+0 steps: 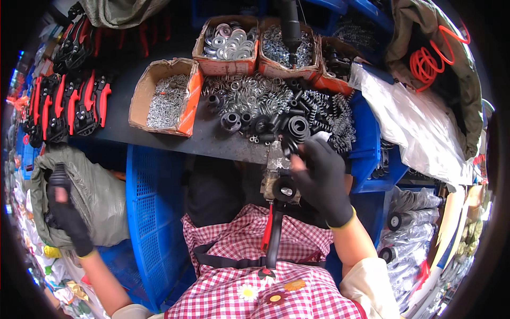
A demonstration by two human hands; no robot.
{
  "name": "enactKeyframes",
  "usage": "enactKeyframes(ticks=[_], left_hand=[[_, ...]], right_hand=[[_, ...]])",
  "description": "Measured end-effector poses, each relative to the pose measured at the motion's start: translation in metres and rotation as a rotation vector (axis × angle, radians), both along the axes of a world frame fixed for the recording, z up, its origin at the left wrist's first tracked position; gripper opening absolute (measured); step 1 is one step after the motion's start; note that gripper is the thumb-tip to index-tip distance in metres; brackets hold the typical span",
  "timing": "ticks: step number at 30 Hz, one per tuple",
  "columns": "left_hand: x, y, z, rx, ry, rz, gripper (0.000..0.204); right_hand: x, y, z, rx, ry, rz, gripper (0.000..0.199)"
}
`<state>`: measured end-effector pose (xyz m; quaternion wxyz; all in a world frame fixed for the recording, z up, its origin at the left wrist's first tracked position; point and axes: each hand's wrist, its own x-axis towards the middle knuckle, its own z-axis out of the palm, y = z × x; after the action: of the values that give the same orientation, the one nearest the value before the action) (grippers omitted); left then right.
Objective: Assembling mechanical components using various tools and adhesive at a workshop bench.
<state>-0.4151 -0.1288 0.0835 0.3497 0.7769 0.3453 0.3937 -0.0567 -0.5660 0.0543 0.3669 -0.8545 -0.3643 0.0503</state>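
My right hand (319,178), in a black glove, grips the head of a red-and-black hand tool (275,226) that stands upright against my checked apron, and its fingers pinch a small black part over the tool's round black fitting (285,189). My left hand (66,212), also gloved in black, is stretched far left over an open grey-green sack (98,196) and is closed on a dark handle-like object. A heap of metal springs, washers and black rubber rings (276,109) lies on the dark bench just beyond my right hand.
Cardboard boxes (167,95) of springs and washers stand on the bench (212,141). Red-and-black hand tools (69,103) are stacked at the left. A blue plastic crate (151,212) stands below the bench, white plastic sheeting (409,122) and an orange coiled hose (425,61) lie at the right.
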Motion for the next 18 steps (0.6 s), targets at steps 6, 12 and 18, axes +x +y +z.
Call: enactKeyframes(ticks=[6, 12, 18], left_hand=[[0.178, -0.23, -0.036, -0.263, -0.173, -0.739, 0.057], [0.245, -0.292, -0.066, 0.137, -0.119, -0.982, 0.071], [0.246, -0.309, -0.068, 0.182, 0.188, -0.907, 0.07]], right_hand=[[-0.031, -0.042, -0.012, 0.306, 1.133, -0.109, 0.011], [-0.016, -0.049, -0.034, 0.207, 0.36, -0.273, 0.029], [0.017, -0.029, -0.057, 0.229, 0.068, -0.441, 0.038]])
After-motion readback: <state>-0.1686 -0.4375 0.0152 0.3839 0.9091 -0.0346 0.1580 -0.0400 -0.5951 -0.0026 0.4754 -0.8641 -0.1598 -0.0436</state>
